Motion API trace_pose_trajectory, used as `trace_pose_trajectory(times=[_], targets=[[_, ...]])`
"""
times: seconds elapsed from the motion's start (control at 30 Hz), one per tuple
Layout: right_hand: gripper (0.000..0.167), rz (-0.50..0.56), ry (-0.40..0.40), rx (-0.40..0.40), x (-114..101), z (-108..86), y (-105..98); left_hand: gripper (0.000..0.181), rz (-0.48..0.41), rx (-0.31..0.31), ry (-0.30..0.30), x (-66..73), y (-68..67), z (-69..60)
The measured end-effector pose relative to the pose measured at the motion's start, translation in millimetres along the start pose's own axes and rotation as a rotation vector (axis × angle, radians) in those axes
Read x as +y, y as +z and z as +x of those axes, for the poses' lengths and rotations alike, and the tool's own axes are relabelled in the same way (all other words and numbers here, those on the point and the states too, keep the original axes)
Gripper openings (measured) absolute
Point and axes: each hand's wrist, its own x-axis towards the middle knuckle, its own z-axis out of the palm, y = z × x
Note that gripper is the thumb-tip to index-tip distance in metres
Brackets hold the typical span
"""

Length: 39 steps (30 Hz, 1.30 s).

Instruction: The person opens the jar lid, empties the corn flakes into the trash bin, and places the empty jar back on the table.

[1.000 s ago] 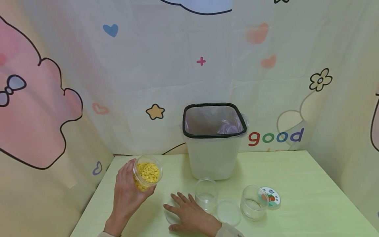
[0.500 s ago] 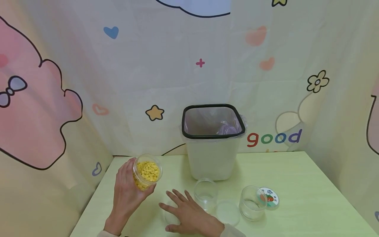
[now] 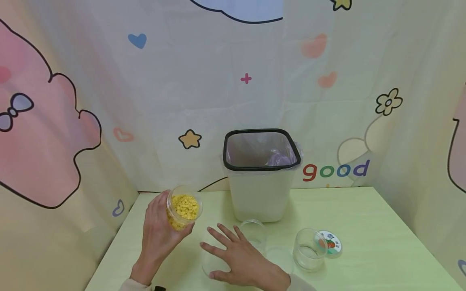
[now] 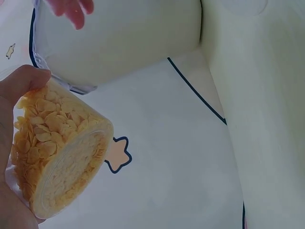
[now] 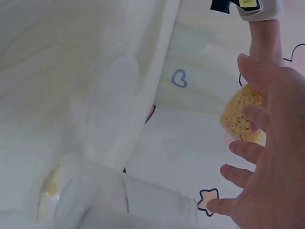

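Observation:
My left hand grips a clear plastic jar well filled with yellow cereal flakes. The jar is off the table and leans, its uncovered mouth turned to the head camera; its base shows in the left wrist view. Fingers spread, my right hand hovers over a translucent round lid on the table, holding nothing. Behind that hand stands an empty clear jar, partly hidden by the fingers. A second translucent lid lies right of the right wrist.
Another empty clear jar stands to the right, overlapping in view a round disc with a printed picture. At the back of the pale green table is a white bin with a black rim and plastic liner. A printed curtain surrounds the table.
My right hand has lifted from the translucent lid and shifted slightly right, fingers more spread. The left hand with the jar has moved slightly up and right.

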Motion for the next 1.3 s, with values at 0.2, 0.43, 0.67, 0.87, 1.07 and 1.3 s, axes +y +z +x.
trace_pose_trajectory(times=[0.2, 0.43, 0.67, 0.87, 1.07, 1.3], targets=[[0.069, -0.030, 0.010, 0.082, 2.3, -9.6, -15.4, 0.109, -0.022, -0.026, -0.012, 7.3, -0.4, 6.2], [0.071, -0.026, 0.057, 0.116, 9.0, -18.8, -34.5, 0.112, -0.035, -0.017, -0.008, 15.2, 3.4, 13.6], [0.069, -0.021, 0.088, 0.208, 20.6, -30.1, -55.8, 0.111, -0.062, -0.004, 0.005, 23.8, 6.9, 22.3], [0.066, -0.050, 0.106, 0.304, 34.6, -39.4, -75.8, 0.108, -0.067, 0.002, 0.019, 31.8, 8.7, 31.1], [0.067, -0.079, 0.129, 0.348, 49.0, -49.1, -99.0, 0.108, -0.078, 0.011, 0.041, 40.0, 9.3, 42.7], [0.068, -0.143, 0.151, 0.398, 70.4, -52.6, -129.0, 0.108, -0.055, 0.043, 0.090, 46.7, 8.6, 60.6]])
